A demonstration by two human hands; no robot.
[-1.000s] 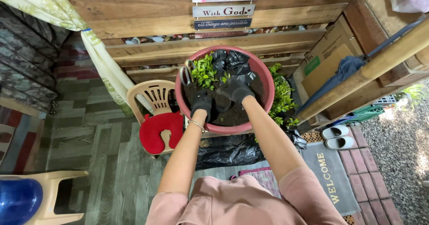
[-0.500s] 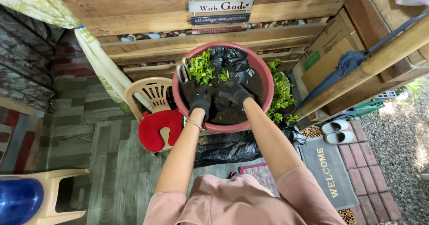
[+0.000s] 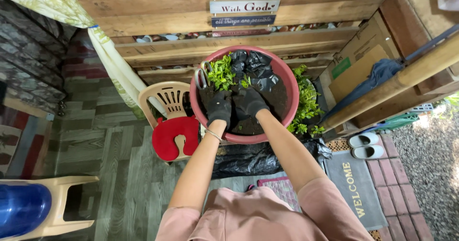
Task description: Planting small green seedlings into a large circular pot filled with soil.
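A wide reddish-pink basin (image 3: 290, 81) holds dark soil (image 3: 282, 102), small green leafy plants (image 3: 221, 73) and crumpled black plastic bags (image 3: 253, 66). Both my hands wear black gloves and rest in the soil near the basin's front. My left hand (image 3: 220, 106) and my right hand (image 3: 250, 102) sit close together, fingers curled down into the soil, almost touching. A pair of scissors (image 3: 201, 77) lies on the basin's left rim. Whether either hand holds soil is hidden.
A beige plastic chair (image 3: 165, 97) with a red neck pillow (image 3: 174, 136) stands left of the basin. More green plants (image 3: 306, 104) grow to the right. Black plastic sheet (image 3: 248, 159) lies below the basin; doormat (image 3: 356, 188), white slippers (image 3: 366, 145), cardboard box (image 3: 356, 54), wooden pallet wall behind.
My two gloved hands have drawn closer together in the soil. The view has shifted slightly to the left, so the basin sits a little further right.
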